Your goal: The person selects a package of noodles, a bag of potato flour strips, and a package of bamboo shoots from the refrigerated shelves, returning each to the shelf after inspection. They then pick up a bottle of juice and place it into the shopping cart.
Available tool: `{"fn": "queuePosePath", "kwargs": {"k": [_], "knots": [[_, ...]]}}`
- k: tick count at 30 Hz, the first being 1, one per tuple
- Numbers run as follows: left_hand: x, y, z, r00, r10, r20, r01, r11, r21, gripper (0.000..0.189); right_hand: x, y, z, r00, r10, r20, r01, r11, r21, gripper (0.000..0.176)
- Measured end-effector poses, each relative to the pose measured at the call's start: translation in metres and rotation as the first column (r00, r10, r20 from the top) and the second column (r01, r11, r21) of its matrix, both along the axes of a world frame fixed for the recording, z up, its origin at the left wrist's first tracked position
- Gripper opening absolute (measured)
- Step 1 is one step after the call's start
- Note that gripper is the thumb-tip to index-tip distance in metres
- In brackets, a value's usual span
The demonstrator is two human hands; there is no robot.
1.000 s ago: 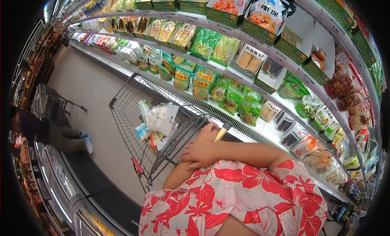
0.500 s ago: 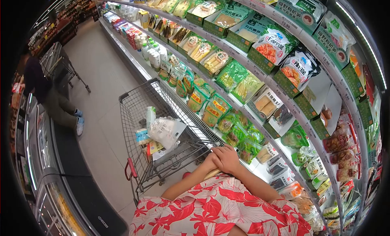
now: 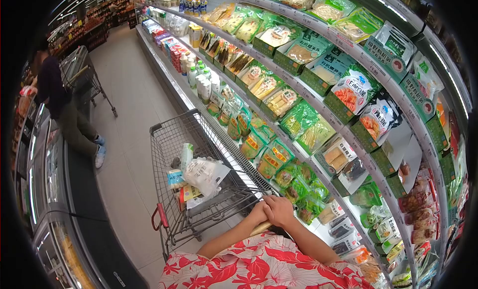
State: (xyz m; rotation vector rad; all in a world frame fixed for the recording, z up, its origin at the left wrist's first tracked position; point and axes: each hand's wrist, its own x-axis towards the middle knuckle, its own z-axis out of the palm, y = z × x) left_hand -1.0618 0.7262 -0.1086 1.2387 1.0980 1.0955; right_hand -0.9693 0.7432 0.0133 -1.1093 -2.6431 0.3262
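OK so from my end, nearest thing in view: the right hand point(image 3: 280, 211) lies over the left hand point(image 3: 257, 214), fingers loosely bent across it. Can't tell how far the left one is curled, since it's mostly covered. The pale handle point(image 3: 261, 228) of the cart point(image 3: 174, 118) runs right under them, but I can't see a proper wrap on it, so I read this step as just minding the cart, hands parked.

The basket is straight ahead and left of the hands. Inside: a white bag point(image 3: 203, 174), a green-and-white pack point(image 3: 187, 155) just behind it and a blue-and-white packet point(image 3: 175, 178) beside it. Neither hand touches any of those.

Just past the right hand, bagged greens point(image 3: 301, 182) sit on the low shelf. IMO a push calls for splitting the hands along the handle first; a reach for the shelf calls for lifting the right one off.

Way further out, left of the hands, another person point(image 3: 57, 85) stands near a second cart point(image 3: 99, 87).
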Motion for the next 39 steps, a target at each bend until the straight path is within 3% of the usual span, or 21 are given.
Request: {"fn": "queuePosePath", "kwargs": {"k": [1, 2, 6, 9, 11, 13, 15, 17, 19, 23, 27, 29, 31, 33, 34, 39], "knots": [[-0.002, 0.006, 0.002, 0.975, 0.105, 0.198, -0.102, 0.994, -0.026, 0.033, -0.005, 0.004, -0.001, 0.999, -0.014, 0.043, 0.016, 0.999, -0.036, 0.038], [-0.016, 0.012, 0.0, 0.982, -0.011, -0.188, 0.008, 1.0, -0.017, 0.034, -0.01, 0.009, -0.003, 0.999, -0.027, 0.032, 0.029, 0.999, -0.041, 0.039], [-0.043, 0.028, 0.004, 0.992, -0.021, -0.122, 0.013, 0.998, -0.065, 0.035, -0.029, 0.025, -0.004, 0.998, -0.051, -0.034, 0.049, 0.997, -0.066, 0.04], [-0.061, 0.029, 0.032, 0.961, 0.059, -0.27, -0.067, 0.997, -0.023, 0.033, -0.04, 0.033, 0.0, 0.998, -0.055, -0.029, 0.054, 0.997, -0.053, 0.043], [-0.071, 0.024, 0.059, 0.808, 0.285, -0.516, -0.149, 0.946, 0.289, 0.03, -0.043, 0.036, 0.002, 0.999, -0.025, -0.028, 0.025, 1.0, 0.005, 0.046], [-0.078, 0.031, 0.06, 0.814, 0.31, -0.492, -0.194, 0.942, 0.272, 0.027, -0.052, 0.045, -0.006, 0.997, -0.024, -0.07, 0.026, 0.999, 0.027, 0.047], [-0.087, 0.044, 0.052, 0.856, 0.188, -0.481, -0.123, 0.979, 0.162, 0.026, -0.061, 0.055, -0.01, 0.999, -0.027, -0.045, 0.03, 0.997, 0.077, 0.047], [-0.096, 0.058, 0.05, 0.852, 0.198, -0.484, -0.115, 0.974, 0.195, 0.025, -0.07, 0.066, -0.011, 0.999, -0.017, -0.045, 0.022, 0.995, 0.099, 0.046], [-0.108, 0.071, 0.048, 0.886, 0.112, -0.449, -0.092, 0.993, 0.068, 0.025, -0.08, 0.079, -0.01, 1.0, -0.015, -0.026, 0.018, 0.992, 0.124, 0.045], [-0.134, 0.095, 0.043, 0.888, 0.136, -0.44, -0.109, 0.99, 0.086, 0.026, -0.103, 0.1, -0.008, 1.0, -0.02, 0.012, 0.018, 0.991, 0.135, 0.042], [-0.167, 0.109, 0.032, 0.912, 0.153, -0.381, -0.124, 0.987, 0.099, 0.027, -0.125, 0.115, -0.009, 0.997, 0.019, 0.069, -0.022, 0.998, 0.054, 0.05], [-0.186, 0.124, 0.003, 0.883, 0.033, -0.468, -0.017, 0.999, 0.039, 0.027, -0.134, 0.124, -0.008, 0.993, 0.057, 0.107, -0.058, 0.998, 0.006, 0.054], [-0.205, 0.133, 0.008, 0.879, 0.003, -0.476, 0.002, 1.0, 0.01, 0.025, -0.142, 0.135, -0.005, 0.992, 0.086, 0.092, -0.086, 0.996, -0.012, 0.059], [-0.218, 0.14, 0.006, 0.924, -0.046, -0.38, -0.006, 0.991, -0.135, 0.024, -0.15, 0.145, -0.004, 0.978, 0.166, 0.125, -0.153, 0.983, -0.106, 0.063], [-0.223, 0.142, 0.008, 0.921, -0.045, -0.386, -0.004, 0.992, -0.126, 0.02, -0.152, 0.152, -0.006, 0.961, 0.23, 0.155, -0.218, 0.972, -0.091, 0.068], [-0.253, 0.158, 0.039, 0.895, -0.095, -0.435, 0.023, 0.986, -0.168, 0.017, -0.177, 0.169, -0.012, 0.959, 0.244, 0.146, -0.213, 0.956, -0.2, 0.079]]}}
